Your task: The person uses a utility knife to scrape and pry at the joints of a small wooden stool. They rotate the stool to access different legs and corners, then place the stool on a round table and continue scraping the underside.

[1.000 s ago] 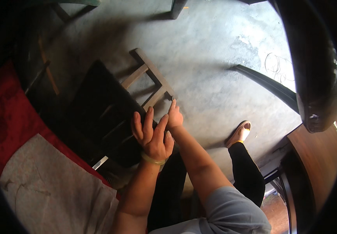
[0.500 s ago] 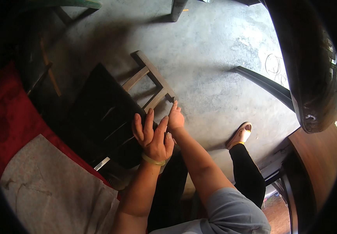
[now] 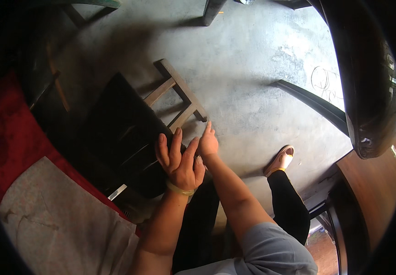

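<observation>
My left hand [image 3: 182,164] is open, its back toward me and its fingers spread, with a pale yellowish bangle [image 3: 179,188] at the wrist. Close against its right side is my right hand [image 3: 208,143], the index finger stretched out and the other fingers partly hidden behind the left hand. Nothing held shows in either hand. Beneath and left of them is a dark, flat-looking panel [image 3: 129,123]. From its far edge juts a wooden frame [image 3: 184,89] with two crosspieces. The right index fingertip appears near the frame's near corner; whether they touch, I cannot tell.
Red cloth [image 3: 12,128] and a greyish sheet [image 3: 60,215] lie at left. My slippered foot [image 3: 281,160] stands on the grey concrete floor [image 3: 239,91]. A dark leg-like bar [image 3: 310,101], a bulky black object [image 3: 374,101] and a brown wooden surface [image 3: 374,178] are at right.
My right hand has shifted very slightly nearer to me, its index finger still stretched out. My left hand stays almost in place. The view has tilted a little.
</observation>
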A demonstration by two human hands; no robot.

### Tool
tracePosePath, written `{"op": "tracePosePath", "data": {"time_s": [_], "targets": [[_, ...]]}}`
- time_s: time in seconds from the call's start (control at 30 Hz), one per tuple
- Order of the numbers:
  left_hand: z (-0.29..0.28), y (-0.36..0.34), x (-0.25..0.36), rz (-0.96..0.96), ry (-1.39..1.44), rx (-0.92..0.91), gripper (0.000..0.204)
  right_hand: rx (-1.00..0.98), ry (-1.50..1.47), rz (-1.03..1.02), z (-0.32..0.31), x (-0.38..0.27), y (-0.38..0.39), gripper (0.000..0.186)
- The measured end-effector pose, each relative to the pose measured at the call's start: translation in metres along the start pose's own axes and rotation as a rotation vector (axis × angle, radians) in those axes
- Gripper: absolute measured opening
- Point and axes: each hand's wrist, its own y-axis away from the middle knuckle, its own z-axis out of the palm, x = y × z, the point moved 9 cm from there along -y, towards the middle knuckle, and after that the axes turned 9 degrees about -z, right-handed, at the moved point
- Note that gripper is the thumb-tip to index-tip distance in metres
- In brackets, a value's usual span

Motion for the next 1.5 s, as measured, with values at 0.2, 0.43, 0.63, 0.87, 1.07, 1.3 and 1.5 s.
{"op": "tracePosePath", "data": {"time_s": [0.2,0.43,0.63,0.87,1.07,1.3,1.5], "targets": [[-0.003,0.000,0.002,0.008,0.011,0.022,0.042,-0.040,-0.032,0.020,-0.001,-0.016,-0.009,0.073],[-0.001,-0.001,-0.001,-0.024,0.027,-0.031,0.042,0.056,-0.098,0.081,0.031,0.043,0.026,0.086],[-0.002,0.000,-0.001,0.005,0.021,0.020,0.042,0.014,0.026,-0.020,-0.010,-0.002,0.001,0.085],[-0.002,0.002,-0.002,0.010,0.029,0.040,0.042,-0.038,0.138,-0.088,0.002,-0.004,0.008,0.088],[-0.002,0.001,-0.001,0.014,0.028,0.045,0.042,-0.063,0.185,-0.120,0.004,-0.006,0.003,0.092],[-0.001,0.002,-0.001,0.019,0.026,0.034,0.042,-0.074,0.168,-0.071,0.005,-0.004,-0.014,0.088],[-0.001,0.002,-0.001,0.012,0.032,0.031,0.042,-0.098,0.156,-0.079,0.015,-0.002,-0.005,0.079]]}}
